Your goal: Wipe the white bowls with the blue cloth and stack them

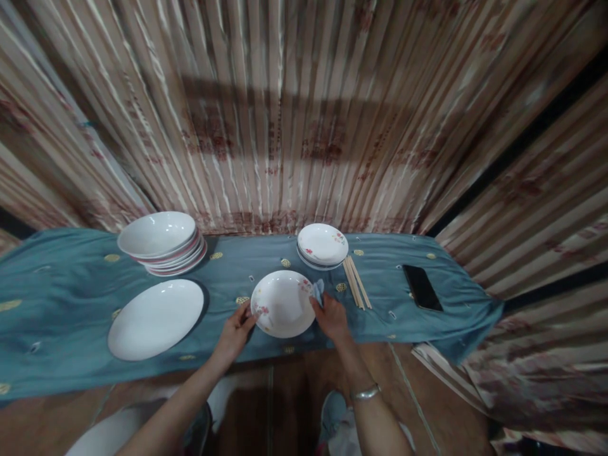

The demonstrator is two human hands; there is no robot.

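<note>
"Bare forearms reach in from six o'clock, the right one wearing a silver bracelet. What do the hands have?"

"Left hand pinches the flowered plate at its eight o'clock rim. Right hand grips that rim at three, a pale blue cloth bunched in its fingers."

"So where does that plate sit?"

"Over the near middle of the teal-covered worktop; resting or lifted, one cannot tell."

"How far along are they?"

"Partway, seemingly: this plate is in hand, not yet set aside. Which others are finished doesn't show."

"What others?"

"Going outward: a stack of small flowered plates at one o'clock, wooden chopsticks between two and three, a large white plate at nine, piled white dishes at ten. Farther out, a phone at three and a curtain at twelve."
</note>
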